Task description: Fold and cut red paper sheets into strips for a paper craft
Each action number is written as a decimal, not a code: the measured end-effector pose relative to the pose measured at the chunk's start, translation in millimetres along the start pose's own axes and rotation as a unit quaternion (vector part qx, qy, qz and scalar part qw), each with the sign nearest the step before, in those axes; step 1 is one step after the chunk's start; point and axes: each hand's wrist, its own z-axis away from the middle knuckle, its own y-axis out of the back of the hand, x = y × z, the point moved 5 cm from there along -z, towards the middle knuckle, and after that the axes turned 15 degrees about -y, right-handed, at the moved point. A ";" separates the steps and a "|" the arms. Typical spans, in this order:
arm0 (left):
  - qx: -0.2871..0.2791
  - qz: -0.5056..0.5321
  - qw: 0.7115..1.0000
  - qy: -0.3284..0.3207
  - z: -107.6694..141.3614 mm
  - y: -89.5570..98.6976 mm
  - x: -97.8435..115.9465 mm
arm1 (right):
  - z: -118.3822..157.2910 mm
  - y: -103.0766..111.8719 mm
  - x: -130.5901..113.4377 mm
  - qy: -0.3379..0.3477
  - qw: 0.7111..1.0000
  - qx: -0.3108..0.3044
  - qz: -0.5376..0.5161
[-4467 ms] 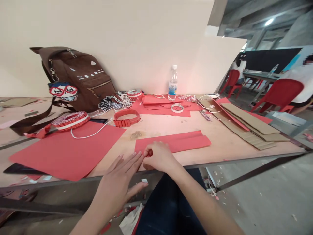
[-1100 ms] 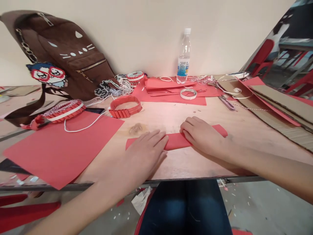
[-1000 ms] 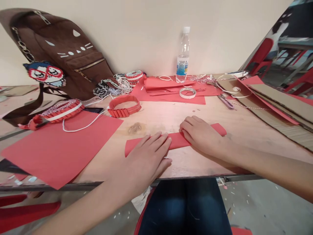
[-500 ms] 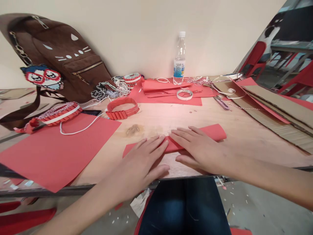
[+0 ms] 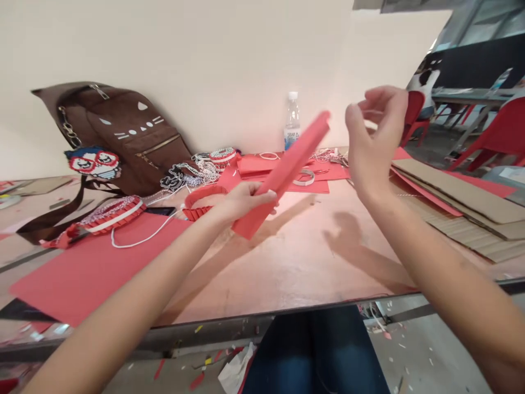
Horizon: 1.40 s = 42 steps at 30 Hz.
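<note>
A folded strip of red paper (image 5: 287, 158) is held up at a slant above the table, its far end pointing to the upper right. My left hand (image 5: 252, 201) grips it near its lower end, thumb on top. To the right of the strip's upper end, my right hand (image 5: 379, 128) is raised in the air, apart from the paper, with fingers curved and spaced from the thumb. Nothing shows between those fingers. Behind my left hand lies a pleated red paper ring (image 5: 200, 200), partly covered by the hand and forearm.
Flat red paper (image 5: 94, 268) lies at the left under a pleated band (image 5: 112, 214) with white cord. A brown backpack (image 5: 127, 131) leans on the wall. At the back are a plastic bottle (image 5: 292, 117) and a tape roll (image 5: 305, 177). Cardboard sheets (image 5: 467, 189) lie right.
The red paper strip has been lifted off the table and tilted up in my left hand. My right hand has come off it and risen to the right. The view has tilted upward.
</note>
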 end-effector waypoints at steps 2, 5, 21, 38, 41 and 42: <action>0.064 0.119 0.991 -0.016 -11.7 -1.8 -2.4 | -7.5 -14.2 20.7 -0.176 0.981 -0.004 -0.081; 0.092 0.176 0.979 -0.042 -14.8 -14.1 -1.5 | 9.6 -49.5 36.9 -0.301 0.921 -0.196 -0.149; 0.071 0.079 0.994 -0.004 14.0 -33.4 8.8 | 62.2 -70.0 42.7 -0.334 0.813 -0.372 -0.298; 0.178 0.008 0.984 -0.021 13.4 -16.3 -12.0 | 54.4 -61.6 52.3 -0.128 0.951 -0.280 -0.038; 0.184 -0.115 0.974 -0.058 11.1 -6.8 -14.3 | 61.2 -54.3 31.7 0.096 0.966 -0.211 0.119; 0.186 -0.144 0.969 -0.071 10.2 -3.2 -15.6 | 66.1 -54.2 25.5 0.158 0.952 -0.208 0.162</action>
